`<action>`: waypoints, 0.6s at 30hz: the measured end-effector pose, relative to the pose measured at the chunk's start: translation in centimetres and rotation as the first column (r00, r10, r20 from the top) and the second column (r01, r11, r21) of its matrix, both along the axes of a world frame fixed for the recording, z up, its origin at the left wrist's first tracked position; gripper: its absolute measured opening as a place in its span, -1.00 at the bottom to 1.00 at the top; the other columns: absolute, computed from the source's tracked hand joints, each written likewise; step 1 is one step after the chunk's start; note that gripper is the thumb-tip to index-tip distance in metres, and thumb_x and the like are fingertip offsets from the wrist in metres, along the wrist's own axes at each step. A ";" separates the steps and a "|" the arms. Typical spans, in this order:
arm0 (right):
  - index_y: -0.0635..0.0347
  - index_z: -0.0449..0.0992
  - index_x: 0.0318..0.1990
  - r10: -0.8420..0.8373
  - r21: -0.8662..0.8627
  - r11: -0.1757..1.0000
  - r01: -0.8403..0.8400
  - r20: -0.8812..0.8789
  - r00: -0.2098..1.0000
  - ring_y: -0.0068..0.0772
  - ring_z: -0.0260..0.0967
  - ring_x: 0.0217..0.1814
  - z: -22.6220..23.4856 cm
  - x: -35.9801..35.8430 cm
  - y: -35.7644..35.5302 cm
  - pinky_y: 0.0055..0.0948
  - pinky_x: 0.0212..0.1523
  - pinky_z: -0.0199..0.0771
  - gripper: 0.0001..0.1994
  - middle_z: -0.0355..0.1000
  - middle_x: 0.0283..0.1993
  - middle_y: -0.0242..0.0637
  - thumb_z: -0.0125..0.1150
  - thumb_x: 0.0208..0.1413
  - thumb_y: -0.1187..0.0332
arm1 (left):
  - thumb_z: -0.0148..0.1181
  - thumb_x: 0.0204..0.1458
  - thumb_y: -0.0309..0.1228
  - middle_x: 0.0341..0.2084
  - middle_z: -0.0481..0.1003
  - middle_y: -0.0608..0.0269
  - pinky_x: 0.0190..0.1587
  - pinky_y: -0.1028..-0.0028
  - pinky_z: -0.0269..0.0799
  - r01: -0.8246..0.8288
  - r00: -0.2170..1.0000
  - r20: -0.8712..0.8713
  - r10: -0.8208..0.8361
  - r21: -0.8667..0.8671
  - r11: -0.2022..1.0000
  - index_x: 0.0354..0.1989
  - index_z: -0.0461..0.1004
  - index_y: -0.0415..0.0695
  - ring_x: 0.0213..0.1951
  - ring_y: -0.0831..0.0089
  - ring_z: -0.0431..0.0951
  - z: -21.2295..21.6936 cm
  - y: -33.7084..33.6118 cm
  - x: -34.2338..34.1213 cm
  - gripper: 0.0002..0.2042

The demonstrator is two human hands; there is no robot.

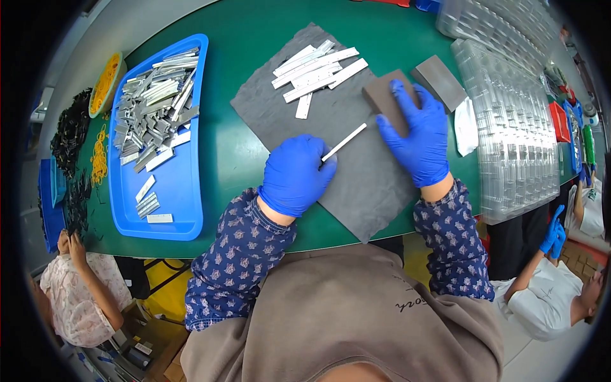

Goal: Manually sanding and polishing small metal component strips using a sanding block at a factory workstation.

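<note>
My left hand [294, 175], in a blue glove, is closed on one end of a thin silvery-white metal strip [347, 141]. The strip's free end points up and right. My right hand [417, 130], gloved as well, grips a brown-grey block [382, 94] that looks like a sanding sponge. Its fingers lie over the block's right part, and the thumb is at its near side. The strip's tip is a little short of the thumb. Under both hands is a dark grey cloth [363, 197]. Several similar flat strips [315, 73] are heaped on its far part.
A blue tray [156, 228] of metal strips stands left, beside yellow bands [100, 156] and black pieces [71, 134]. A second grey block [440, 83], a white packet [466, 127] and clear plastic trays [515, 134] stand right. Other people sit at both sides.
</note>
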State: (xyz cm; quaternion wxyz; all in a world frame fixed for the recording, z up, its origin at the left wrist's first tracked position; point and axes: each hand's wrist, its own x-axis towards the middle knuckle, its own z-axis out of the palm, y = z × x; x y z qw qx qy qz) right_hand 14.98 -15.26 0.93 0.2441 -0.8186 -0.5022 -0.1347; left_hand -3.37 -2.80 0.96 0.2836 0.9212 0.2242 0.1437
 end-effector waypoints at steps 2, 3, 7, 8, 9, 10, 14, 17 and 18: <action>-0.02 0.38 0.22 -0.045 0.041 0.998 0.045 0.005 0.999 0.15 0.31 0.07 0.4 -0.4 0.0 -0.09 0.09 0.32 -0.35 0.31 0.11 0.15 0.37 -0.12 0.19 | 0.21 -0.05 -0.31 -0.54 0.44 0.10 -0.34 0.17 0.39 -0.006 1.000 0.009 0.006 -0.001 1.000 -0.51 0.46 -0.13 -0.42 0.10 0.47 0.1 -0.1 0.1 -0.84; -0.02 0.39 0.21 0.120 0.057 0.991 -0.117 -0.041 0.992 0.15 0.31 0.07 0.5 -1.6 0.2 -0.10 0.09 0.33 -0.36 0.31 0.11 0.14 0.37 -0.12 0.19 | 0.20 -0.04 -0.31 -0.54 0.44 0.10 -0.35 0.17 0.39 0.009 1.000 0.015 -0.010 0.008 1.000 -0.51 0.46 -0.13 -0.42 0.09 0.47 0.0 0.0 0.2 -0.84; -0.03 0.42 0.18 0.175 -0.003 0.984 -0.175 -0.002 0.984 0.14 0.32 0.06 0.1 -2.1 0.6 -0.11 0.09 0.34 -0.39 0.32 0.09 0.14 0.38 -0.13 0.19 | 0.20 -0.04 -0.31 -0.55 0.43 0.09 -0.36 0.17 0.38 -0.001 1.000 0.029 0.000 0.029 1.000 -0.52 0.45 -0.12 -0.42 0.09 0.47 -0.1 -0.1 0.1 -0.84; -0.04 0.45 0.16 0.081 -0.024 0.996 -0.082 -0.041 0.996 0.14 0.32 0.07 0.1 -1.1 0.9 -0.12 0.11 0.33 -0.42 0.32 0.09 0.14 0.37 -0.12 0.18 | 0.20 -0.04 -0.31 -0.55 0.43 0.09 -0.36 0.17 0.38 -0.005 0.999 0.032 0.004 0.034 0.999 -0.52 0.45 -0.12 -0.42 0.09 0.47 -0.3 0.1 0.0 -0.84; -0.04 0.45 0.16 0.081 -0.023 0.996 -0.082 -0.035 0.996 0.14 0.32 0.07 0.0 -0.2 0.6 -0.12 0.11 0.33 -0.42 0.32 0.09 0.14 0.37 -0.12 0.18 | 0.20 -0.04 -0.31 -0.55 0.43 0.09 -0.36 0.17 0.38 0.002 1.000 0.028 -0.003 0.020 1.000 -0.52 0.44 -0.13 -0.42 0.08 0.46 -0.4 0.0 0.0 -0.83; -0.04 0.46 0.15 0.035 -0.004 0.999 -0.035 -0.052 0.998 0.13 0.32 0.07 -0.5 0.5 0.1 -0.12 0.12 0.32 -0.43 0.32 0.09 0.13 0.38 -0.11 0.18 | 0.20 -0.04 -0.30 -0.55 0.42 0.09 -0.36 0.17 0.38 0.009 1.000 0.025 -0.009 0.005 1.000 -0.52 0.43 -0.13 -0.42 0.08 0.46 -0.4 0.1 0.1 -0.83; 0.04 0.44 0.18 0.041 0.116 0.993 -0.021 -0.173 0.984 0.04 0.33 0.09 -0.7 0.8 -0.5 -0.18 0.15 0.32 -0.42 0.34 0.10 0.07 0.39 -0.08 0.24 | 0.20 -0.04 -0.30 -0.54 0.42 0.09 -0.35 0.17 0.38 0.016 0.999 0.039 -0.016 0.009 1.000 -0.49 0.43 -0.14 -0.41 0.09 0.46 -0.4 0.0 -0.1 -0.82; 0.09 0.43 0.18 0.069 0.157 0.987 -0.030 -0.255 0.964 -0.04 0.34 0.11 -0.5 0.8 -0.6 -0.23 0.16 0.32 -0.42 0.35 0.10 0.02 0.38 -0.07 0.26 | 0.21 -0.04 -0.29 -0.52 0.42 0.11 -0.35 0.18 0.38 0.044 0.998 0.055 -0.043 -0.014 0.999 -0.47 0.43 -0.14 -0.40 0.09 0.46 -0.3 0.1 -0.3 -0.82; 0.11 0.43 0.18 0.077 0.166 0.986 -0.031 -0.277 0.958 -0.07 0.34 0.12 -0.5 0.9 -0.6 -0.25 0.16 0.32 -0.42 0.36 0.10 0.00 0.38 -0.07 0.27 | 0.21 -0.04 -0.30 -0.51 0.42 0.11 -0.34 0.18 0.38 0.039 0.997 0.075 -0.037 -0.023 0.999 -0.46 0.43 -0.13 -0.39 0.10 0.46 -0.3 0.0 -0.4 -0.82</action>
